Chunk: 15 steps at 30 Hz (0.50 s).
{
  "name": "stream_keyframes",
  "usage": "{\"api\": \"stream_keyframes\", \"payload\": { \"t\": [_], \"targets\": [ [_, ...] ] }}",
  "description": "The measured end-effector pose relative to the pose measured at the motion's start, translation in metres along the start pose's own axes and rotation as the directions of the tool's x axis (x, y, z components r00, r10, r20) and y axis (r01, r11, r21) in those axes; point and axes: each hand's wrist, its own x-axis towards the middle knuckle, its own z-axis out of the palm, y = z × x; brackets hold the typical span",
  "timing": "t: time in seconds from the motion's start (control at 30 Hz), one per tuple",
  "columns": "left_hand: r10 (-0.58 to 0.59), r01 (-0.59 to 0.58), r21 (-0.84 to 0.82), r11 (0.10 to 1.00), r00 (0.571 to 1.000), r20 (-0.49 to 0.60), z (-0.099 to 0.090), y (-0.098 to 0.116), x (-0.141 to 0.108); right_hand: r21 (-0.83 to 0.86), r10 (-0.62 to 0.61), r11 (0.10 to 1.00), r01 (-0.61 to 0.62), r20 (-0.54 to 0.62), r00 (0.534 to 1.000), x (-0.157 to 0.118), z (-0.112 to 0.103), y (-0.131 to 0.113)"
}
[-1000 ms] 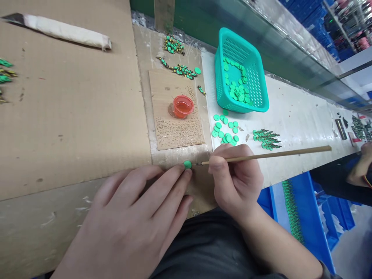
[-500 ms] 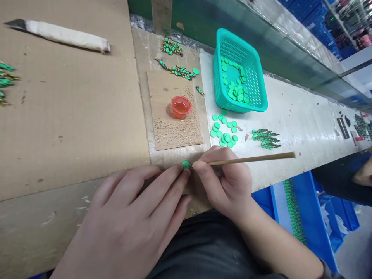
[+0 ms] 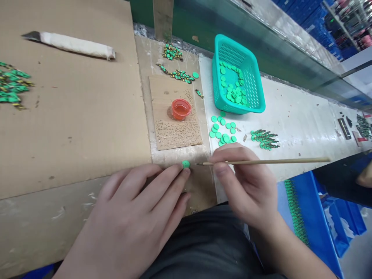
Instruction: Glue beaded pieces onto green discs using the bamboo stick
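Between the index and middle fingertips of my left hand point(image 3: 139, 209) a small round green disc point(image 3: 186, 164) is held at the table's near edge. My right hand point(image 3: 247, 182) pinches a thin wooden stick point(image 3: 279, 161) with a fine dark tip. That tip points left, a short way from the disc and apart from it. Beyond both hands stands a small red cup point(image 3: 181, 109) of liquid on a spotted cardboard piece point(image 3: 177, 135). More green discs point(image 3: 225, 138) lie loose past my right hand.
A teal basket point(image 3: 258, 93) holds many green discs. Small green, black and yellow pieces lie in piles point(image 3: 181, 75) behind the cup and at far left point(image 3: 14, 85). A cloth-wrapped blade point(image 3: 75, 43) rests on the cardboard. Blue bins point(image 3: 314, 209) and another person's arm point(image 3: 364, 176) are at right.
My right hand has drawn back to the right with the stick, taking its tip away from the disc. My left hand stays on the disc. The view has shifted slightly.
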Motion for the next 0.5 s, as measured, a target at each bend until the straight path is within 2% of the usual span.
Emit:
{"api": "stream_keyframes", "payload": {
  "t": [0.1, 0.17, 0.37, 0.5],
  "targets": [
    [-0.003, 0.003, 0.009, 1.000, 1.000, 0.003, 0.000, -0.001, 0.002, 0.039, 0.055, 0.998, -0.052, -0.095, 0.994, -0.008, -0.006, 0.002],
    [0.006, -0.006, 0.025, 1.000, 1.000, 0.009, 0.000, -0.001, 0.004, 0.073, 0.071, 0.995, -0.063, -0.112, 0.991, -0.013, -0.007, 0.005],
    [0.040, -0.040, 0.021, 0.999, 0.999, 0.000, -0.006, -0.002, 0.009, 0.004, -0.035, 0.999, 0.035, 0.015, 0.999, -0.015, 0.008, 0.016],
    [0.036, -0.036, -0.014, 0.999, 0.999, 0.015, -0.008, -0.003, 0.010, -0.045, -0.114, 0.992, 0.120, 0.128, 0.985, -0.015, 0.020, 0.021]
  ]
}}
